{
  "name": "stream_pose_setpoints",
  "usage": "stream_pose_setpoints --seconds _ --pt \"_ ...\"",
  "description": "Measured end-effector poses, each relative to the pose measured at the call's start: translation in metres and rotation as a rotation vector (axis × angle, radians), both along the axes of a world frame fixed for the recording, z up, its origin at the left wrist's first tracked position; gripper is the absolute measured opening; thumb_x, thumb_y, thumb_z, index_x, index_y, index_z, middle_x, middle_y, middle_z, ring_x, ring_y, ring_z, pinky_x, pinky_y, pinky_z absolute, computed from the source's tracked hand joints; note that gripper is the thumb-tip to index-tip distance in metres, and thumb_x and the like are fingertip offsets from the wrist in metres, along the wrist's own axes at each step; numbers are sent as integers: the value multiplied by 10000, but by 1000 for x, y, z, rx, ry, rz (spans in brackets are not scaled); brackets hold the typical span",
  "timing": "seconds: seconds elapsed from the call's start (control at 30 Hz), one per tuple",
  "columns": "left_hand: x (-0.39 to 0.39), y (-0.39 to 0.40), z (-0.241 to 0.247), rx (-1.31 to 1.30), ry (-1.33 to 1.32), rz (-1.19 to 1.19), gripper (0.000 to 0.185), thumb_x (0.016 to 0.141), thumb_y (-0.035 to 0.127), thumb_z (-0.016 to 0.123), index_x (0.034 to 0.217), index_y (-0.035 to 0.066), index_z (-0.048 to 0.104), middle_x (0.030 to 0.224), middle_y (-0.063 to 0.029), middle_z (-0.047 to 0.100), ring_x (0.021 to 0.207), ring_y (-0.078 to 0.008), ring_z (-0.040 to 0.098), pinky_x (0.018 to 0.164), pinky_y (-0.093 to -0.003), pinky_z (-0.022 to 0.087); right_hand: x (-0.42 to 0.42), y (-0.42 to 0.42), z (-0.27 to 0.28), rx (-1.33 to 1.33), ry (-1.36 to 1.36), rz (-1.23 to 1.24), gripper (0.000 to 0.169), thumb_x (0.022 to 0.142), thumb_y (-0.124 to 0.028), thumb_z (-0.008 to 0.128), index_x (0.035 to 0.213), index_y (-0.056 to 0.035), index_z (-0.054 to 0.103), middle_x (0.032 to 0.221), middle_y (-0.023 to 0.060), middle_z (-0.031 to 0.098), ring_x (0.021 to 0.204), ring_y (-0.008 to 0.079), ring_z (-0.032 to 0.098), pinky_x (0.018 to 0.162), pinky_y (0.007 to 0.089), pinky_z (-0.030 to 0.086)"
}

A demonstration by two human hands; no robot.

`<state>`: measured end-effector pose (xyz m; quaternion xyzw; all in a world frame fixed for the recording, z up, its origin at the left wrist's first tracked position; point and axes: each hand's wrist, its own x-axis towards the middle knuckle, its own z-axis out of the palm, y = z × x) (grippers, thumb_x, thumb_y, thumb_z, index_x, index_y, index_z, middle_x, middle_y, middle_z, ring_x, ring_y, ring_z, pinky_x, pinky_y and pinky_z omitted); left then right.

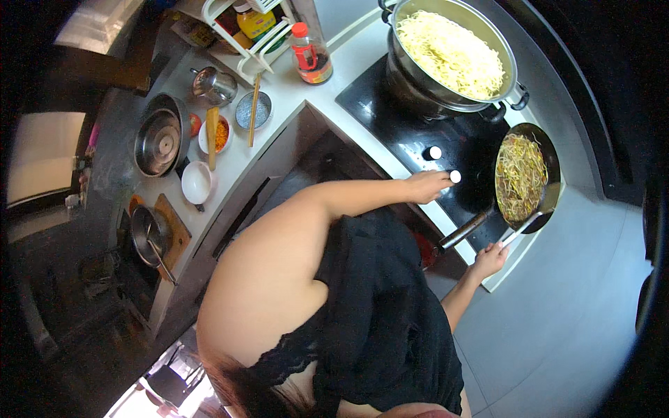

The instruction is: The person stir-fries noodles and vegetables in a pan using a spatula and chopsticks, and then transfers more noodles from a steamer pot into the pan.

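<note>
My left hand [427, 186] is at a white-topped knob [455, 176] on the front of the black glass cooktop [373, 107], its fingertips against the knob. A second white-topped knob [435, 153] stands beside it. In my right hand [490, 259] is a pale, slim cooking utensil [520, 229], seemingly tongs, whose far end reaches the near rim of a wok. The wok [554, 172] sits on the right of the cooktop, its handle [465, 229] pointing towards me. Browned bean sprouts [517, 172] fill much of it.
A large steel pot [509, 57] heaped with pale noodles [449, 55] stands at the back. Left along the counter are a sauce bottle [312, 60], a grey bowl [245, 109] with chopsticks [254, 109], a bowl of orange shreds [222, 135], a white bowl [197, 183] and a steel pan [148, 235].
</note>
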<state>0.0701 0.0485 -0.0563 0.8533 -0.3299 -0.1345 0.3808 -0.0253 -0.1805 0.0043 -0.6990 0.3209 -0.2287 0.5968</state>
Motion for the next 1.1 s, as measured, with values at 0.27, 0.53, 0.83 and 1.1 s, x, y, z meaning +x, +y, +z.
stream_pose_setpoints --seconds 0.27,0.53,0.83,1.1 --pt "-89 182 4 -185 147 842 163 788 164 519 878 57 603 874 -123 590 845 -287 556 744 -347 442 16 24 29 234 -15 42 124 873 -144 409 917 -46 471 531 -12 366 359 47 286 290 195 218" --pt "-67 342 8 193 -250 1443 183 808 179 512 923 45 560 870 -119 554 820 -289 556 716 -361 445 14 89 65 1178 -490 526 329 919 -355 313 792 -67 411 465 -29 336 298 59 225 320 202 177" --pt "-16 411 -7 504 300 1361 238 789 196 501 958 43 568 917 -167 587 871 -311 575 721 -391 473 -3 201 90 947 43 1025 207 883 -274 456 790 -90 441 558 -26 381 417 73 345 286 195 244" --pt "-97 437 32 -54 129 1382 212 758 223 504 828 43 590 664 -160 575 632 -289 577 579 -364 440 45 320 71 -880 341 1363 329 760 -331 619 752 -9 551 560 111 498 504 189 473 495 311 380"
